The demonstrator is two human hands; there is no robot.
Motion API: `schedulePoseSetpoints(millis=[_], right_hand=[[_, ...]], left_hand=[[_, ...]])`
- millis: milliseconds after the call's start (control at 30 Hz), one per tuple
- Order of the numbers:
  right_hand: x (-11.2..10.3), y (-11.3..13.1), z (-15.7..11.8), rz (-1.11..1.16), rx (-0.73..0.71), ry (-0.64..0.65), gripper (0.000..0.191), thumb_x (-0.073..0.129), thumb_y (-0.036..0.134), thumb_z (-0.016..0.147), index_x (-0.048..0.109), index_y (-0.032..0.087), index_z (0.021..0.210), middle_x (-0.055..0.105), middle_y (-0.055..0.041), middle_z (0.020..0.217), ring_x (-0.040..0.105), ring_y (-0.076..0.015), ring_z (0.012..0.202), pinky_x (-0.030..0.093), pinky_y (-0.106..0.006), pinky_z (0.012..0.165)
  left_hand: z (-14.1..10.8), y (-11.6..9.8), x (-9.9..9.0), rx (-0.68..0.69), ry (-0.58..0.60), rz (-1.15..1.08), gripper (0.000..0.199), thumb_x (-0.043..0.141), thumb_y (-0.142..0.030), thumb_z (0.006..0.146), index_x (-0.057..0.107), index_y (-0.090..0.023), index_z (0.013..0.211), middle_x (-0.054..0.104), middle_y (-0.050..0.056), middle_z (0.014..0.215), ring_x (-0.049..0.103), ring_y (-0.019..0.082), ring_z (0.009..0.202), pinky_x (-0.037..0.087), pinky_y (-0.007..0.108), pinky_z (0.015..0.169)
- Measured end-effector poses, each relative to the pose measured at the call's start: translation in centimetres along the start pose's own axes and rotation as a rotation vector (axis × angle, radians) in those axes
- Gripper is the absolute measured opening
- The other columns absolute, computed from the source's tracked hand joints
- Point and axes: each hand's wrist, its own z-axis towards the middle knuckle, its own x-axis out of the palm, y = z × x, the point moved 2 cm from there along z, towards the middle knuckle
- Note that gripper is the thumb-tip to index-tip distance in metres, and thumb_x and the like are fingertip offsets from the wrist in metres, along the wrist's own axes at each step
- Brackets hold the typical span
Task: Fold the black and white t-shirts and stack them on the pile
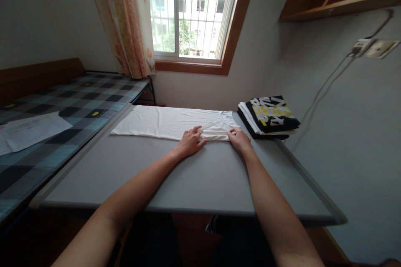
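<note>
Head camera view: a white shirt (156,121) lies in a long strip along the far edge of a grey table (200,179), its collar at the right end and its cloth creased near the hands. The left hand (190,141) rests on the shirt's near edge with the thumb apart from the fingers, and the right hand (240,138) touches the same edge below the collar with its fingers bent; from this angle I cannot tell whether they pinch the cloth. Just past the collar, a stack of folded clothes (272,112) takes up the far right corner, close beside the right hand, leaving little bare table there. To the left, a bed (103,87) with a checked sheet runs alongside the table, and white papers (34,131) lie on it. Beyond the table are a barred window (200,12) and a patterned curtain (125,21); on the right wall hangs a wooden shelf (341,7). Counted up, that makes two hands, both on one white shirt, one stack, one table, one bed, one window and one curtain. Three yellow marks show on the sheet, and one plug (355,51) sits in the wall under the shelf.
</note>
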Motion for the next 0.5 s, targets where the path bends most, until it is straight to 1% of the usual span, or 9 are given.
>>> schedulePoseSetpoints(millis=[100, 167, 333, 500], right_hand=[[0.06, -0.06, 0.07, 0.010, -0.003, -0.003, 0.031, 0.049, 0.041, 0.086, 0.067, 0.024, 0.104, 0.071, -0.0097, 0.104, 0.062, -0.0286, 0.106, 0.041, -0.039, 0.088], [0.06, -0.05, 0.09, 0.010, 0.003, 0.004, 0.031, 0.050, 0.041, 0.086, 0.067, 0.023, 0.105, 0.071, -0.0099, 0.106, 0.062, -0.0288, 0.106, 0.041, -0.039, 0.089], [-0.07, 0.13, 0.02, 0.001, 0.006, 0.012, 0.029, 0.050, 0.039, 0.087, 0.067, 0.023, 0.105, 0.071, -0.0095, 0.107, 0.062, -0.0281, 0.108, 0.040, -0.040, 0.091], [-0.26, 0.30, -0.17, -0.010, 0.007, 0.008, 0.026, 0.051, 0.036, 0.087, 0.067, 0.023, 0.103, 0.072, -0.0091, 0.106, 0.062, -0.0282, 0.108, 0.039, -0.041, 0.091]], left_hand=[[0.00, -0.03, 0.00, 0.016, 0.029, -0.010, 0.036, 0.050, -0.039, 0.093, 0.061, -0.017, 0.120, 0.050, 0.013, 0.141, 0.051, 0.026, 0.126, 0.041, 0.040, 0.106], [0.02, -0.02, 0.04, 0.022, 0.029, -0.030, 0.035, 0.050, -0.037, 0.093, 0.062, -0.014, 0.117, 0.052, 0.015, 0.138, 0.051, 0.025, 0.126, 0.041, 0.037, 0.107], [0.01, 0.05, 0.18, 0.021, 0.004, -0.050, 0.034, 0.050, -0.035, 0.093, 0.061, -0.012, 0.117, 0.051, 0.016, 0.139, 0.050, 0.024, 0.128, 0.041, 0.034, 0.108], [-0.01, 0.08, 0.18, -0.016, -0.033, -0.046, 0.035, 0.051, -0.032, 0.092, 0.061, -0.009, 0.117, 0.050, 0.017, 0.139, 0.049, 0.023, 0.128, 0.039, 0.031, 0.110]])
